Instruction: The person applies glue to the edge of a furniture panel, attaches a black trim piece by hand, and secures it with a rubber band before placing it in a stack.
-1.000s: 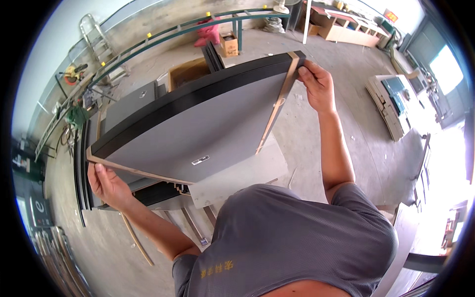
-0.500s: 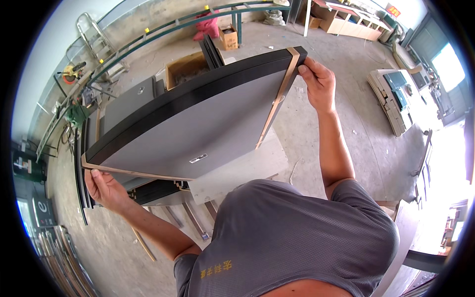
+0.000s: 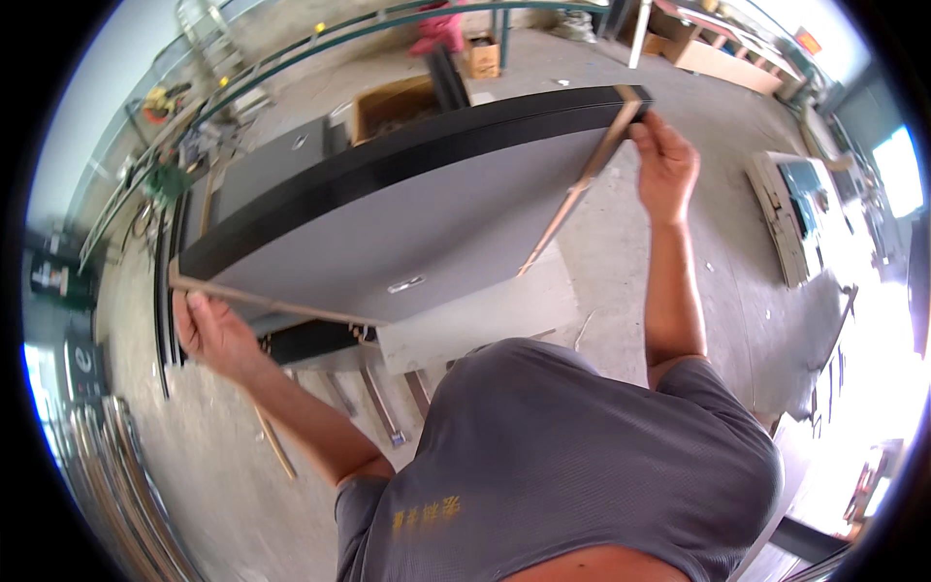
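Since the earlier frames, the big flat grey panel (image 3: 388, 228) with its glossy black edge band has swung a bit further from the person and tilted up, and both hands have shifted along with it. It's a smooth matte rectangular slab with raw wood-coloured strips along its two short ends and a small metal plate near the lower edge. Left hand (image 3: 215, 335) is curled around the lower left corner, fingers wrapped on the wood strip. Right hand (image 3: 665, 167) is closed on the upper right corner, pinching the edge. Underneath sits a dusty concrete floor (image 3: 659, 281), with an open brown cardboard box (image 3: 393, 102) just behind the panel.
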`<state>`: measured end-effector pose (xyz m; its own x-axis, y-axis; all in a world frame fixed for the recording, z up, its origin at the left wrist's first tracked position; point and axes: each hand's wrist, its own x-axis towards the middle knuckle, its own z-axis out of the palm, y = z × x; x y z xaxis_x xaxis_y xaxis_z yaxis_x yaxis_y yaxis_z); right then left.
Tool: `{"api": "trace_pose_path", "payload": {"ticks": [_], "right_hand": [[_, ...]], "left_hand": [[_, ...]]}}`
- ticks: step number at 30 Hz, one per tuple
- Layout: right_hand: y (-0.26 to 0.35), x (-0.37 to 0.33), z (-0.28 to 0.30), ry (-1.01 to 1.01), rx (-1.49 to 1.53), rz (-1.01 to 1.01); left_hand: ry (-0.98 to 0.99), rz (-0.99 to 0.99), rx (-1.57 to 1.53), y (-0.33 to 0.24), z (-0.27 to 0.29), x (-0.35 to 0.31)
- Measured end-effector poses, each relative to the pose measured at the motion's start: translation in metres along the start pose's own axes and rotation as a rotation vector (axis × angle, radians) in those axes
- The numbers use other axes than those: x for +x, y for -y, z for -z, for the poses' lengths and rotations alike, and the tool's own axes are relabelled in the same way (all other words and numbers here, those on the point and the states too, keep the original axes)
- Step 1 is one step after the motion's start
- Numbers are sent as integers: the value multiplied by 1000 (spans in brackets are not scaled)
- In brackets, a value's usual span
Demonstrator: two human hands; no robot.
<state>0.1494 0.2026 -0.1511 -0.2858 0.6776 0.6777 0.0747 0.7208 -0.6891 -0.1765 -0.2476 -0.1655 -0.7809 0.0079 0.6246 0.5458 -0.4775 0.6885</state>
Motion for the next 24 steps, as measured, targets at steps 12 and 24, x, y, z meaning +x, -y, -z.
{"api": "trace_pose_path", "payload": {"ticks": [12, 24], "right_hand": [[-39, -82, -57, 199, 500, -502], [94, -125, -220, 884, 1075, -464]], "left_hand": [[212, 536, 58, 47, 28, -28], [-412, -116, 828, -333, 82, -57]]}}
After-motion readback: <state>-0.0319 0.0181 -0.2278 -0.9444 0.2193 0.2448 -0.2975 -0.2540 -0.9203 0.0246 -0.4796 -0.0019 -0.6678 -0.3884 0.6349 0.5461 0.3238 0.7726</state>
